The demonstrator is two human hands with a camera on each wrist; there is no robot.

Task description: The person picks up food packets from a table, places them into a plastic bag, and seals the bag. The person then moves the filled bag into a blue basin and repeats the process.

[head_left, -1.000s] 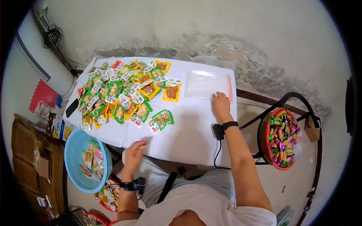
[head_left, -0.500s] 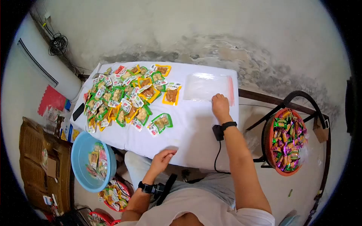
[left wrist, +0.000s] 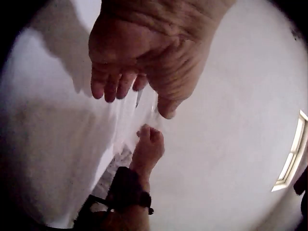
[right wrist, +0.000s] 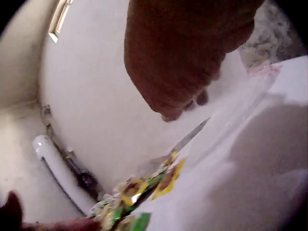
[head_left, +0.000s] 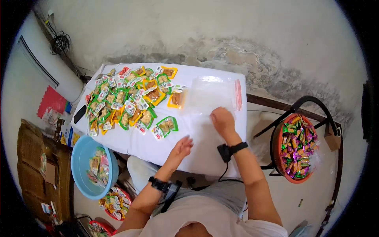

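My right hand (head_left: pixel 223 120) pinches the near edge of a clear plastic bag (head_left: pixel 201 96) over the right part of the table. The bag is drawn leftward and overlaps a yellow-edged snack packet (head_left: pixel 175 99). More clear bags with red strips (head_left: pixel 238 94) lie flat under it. In the right wrist view, thin plastic (right wrist: pixel 231 72) runs from the curled fingers. My left hand (head_left: pixel 182 146) hovers above the near edge of the table, fingers loosely spread and holding nothing; the left wrist view shows its open palm (left wrist: pixel 134 48).
A heap of vacuum-packed snacks (head_left: pixel 122 96) covers the left of the white-clothed table (head_left: pixel 197 152), with a phone (head_left: pixel 79 113) beside it. A blue basin (head_left: pixel 75 166) stands at the lower left. At the right, an orange basket (head_left: pixel 281 166) holds wrapped sweets on a black-framed chair (head_left: pixel 312 100).
My right hand has moved left and toward me, pulling the clear bag along off the stack. My left hand has come in from the lower left, rising toward the right hand.
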